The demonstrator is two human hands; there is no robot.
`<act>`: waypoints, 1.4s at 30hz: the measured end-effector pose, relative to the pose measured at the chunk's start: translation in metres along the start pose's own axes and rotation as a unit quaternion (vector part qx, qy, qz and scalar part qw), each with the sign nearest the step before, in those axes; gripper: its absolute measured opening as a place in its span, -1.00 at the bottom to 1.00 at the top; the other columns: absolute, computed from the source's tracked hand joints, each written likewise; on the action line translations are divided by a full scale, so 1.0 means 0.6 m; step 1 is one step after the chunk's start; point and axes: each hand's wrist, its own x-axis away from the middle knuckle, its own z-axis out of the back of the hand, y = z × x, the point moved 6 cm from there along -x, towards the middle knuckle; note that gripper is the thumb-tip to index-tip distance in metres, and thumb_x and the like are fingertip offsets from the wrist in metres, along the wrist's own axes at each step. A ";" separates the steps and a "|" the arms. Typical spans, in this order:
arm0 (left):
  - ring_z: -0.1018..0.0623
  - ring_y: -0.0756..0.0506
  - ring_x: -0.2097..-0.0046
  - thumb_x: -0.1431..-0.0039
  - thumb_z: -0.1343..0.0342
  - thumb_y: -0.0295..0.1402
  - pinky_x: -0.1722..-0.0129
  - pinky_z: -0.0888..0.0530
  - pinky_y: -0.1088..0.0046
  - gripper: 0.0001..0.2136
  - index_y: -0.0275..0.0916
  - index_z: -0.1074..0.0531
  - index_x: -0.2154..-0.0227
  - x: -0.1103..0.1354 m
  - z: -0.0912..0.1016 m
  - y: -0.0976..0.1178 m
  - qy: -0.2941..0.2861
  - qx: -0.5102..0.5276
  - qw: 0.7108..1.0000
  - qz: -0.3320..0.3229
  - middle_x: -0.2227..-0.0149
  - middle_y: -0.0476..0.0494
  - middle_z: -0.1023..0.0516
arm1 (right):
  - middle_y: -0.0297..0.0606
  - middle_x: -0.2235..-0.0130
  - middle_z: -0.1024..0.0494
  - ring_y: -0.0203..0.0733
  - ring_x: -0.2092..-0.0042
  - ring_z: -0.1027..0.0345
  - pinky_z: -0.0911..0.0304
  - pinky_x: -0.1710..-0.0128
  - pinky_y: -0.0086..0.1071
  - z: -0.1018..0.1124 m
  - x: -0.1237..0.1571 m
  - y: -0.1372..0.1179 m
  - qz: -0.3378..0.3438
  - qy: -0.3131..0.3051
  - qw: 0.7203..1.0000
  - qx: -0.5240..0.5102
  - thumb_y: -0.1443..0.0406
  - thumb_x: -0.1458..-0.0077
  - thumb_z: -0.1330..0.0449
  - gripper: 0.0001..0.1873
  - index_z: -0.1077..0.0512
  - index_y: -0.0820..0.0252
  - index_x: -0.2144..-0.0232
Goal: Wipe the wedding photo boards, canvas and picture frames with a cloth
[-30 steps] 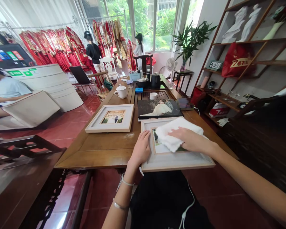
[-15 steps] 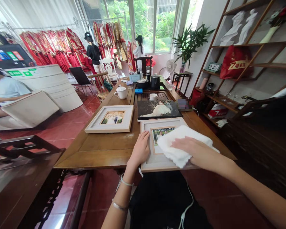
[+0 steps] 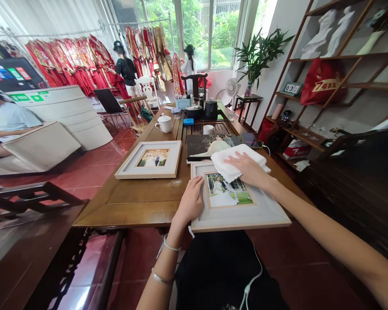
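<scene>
My left hand [image 3: 191, 199] grips the left edge of a pale wooden picture frame [image 3: 242, 219], which lies at the near end of the table and slightly overhangs it. Behind its glazing or mat shows a wedding photo [image 3: 226, 196]. Over the frame's far right edge, my right hand [image 3: 249, 169] presses on a folded white towel [image 3: 237, 150], fingers spread across it. The towel covers the frame's top right part and overlaps a dark photo panel [image 3: 197, 145] lying just beyond. A second picture frame [image 3: 126, 168] rests flat to the left.
The wooden table [image 3: 123, 209] holds a white lidded cup [image 3: 164, 125], a small white cup [image 3: 208, 129], a blue box [image 3: 188, 122], a black kettle [image 3: 211, 110] and a phone [image 3: 250, 140] on a cable. A wooden shelf [image 3: 375, 56] stands right. Other people are farther off.
My right hand has slid the towel away from me, from the photo's right side to the frame's far edge, uncovering most of the photo. My left hand stays on the frame.
</scene>
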 end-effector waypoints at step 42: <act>-0.14 -0.17 -0.32 -0.10 0.22 -0.64 -0.31 -0.11 0.08 -0.49 -0.36 -0.24 -0.14 -0.002 -0.003 -0.003 0.017 0.011 1.000 0.003 -0.23 -0.33 -0.26 | -0.18 -0.07 -0.48 0.02 -0.19 -0.19 -0.06 -0.15 -0.01 0.036 0.050 -0.111 0.100 -0.127 0.975 -0.156 0.59 0.09 0.03 -0.37 -0.41 0.13 -0.02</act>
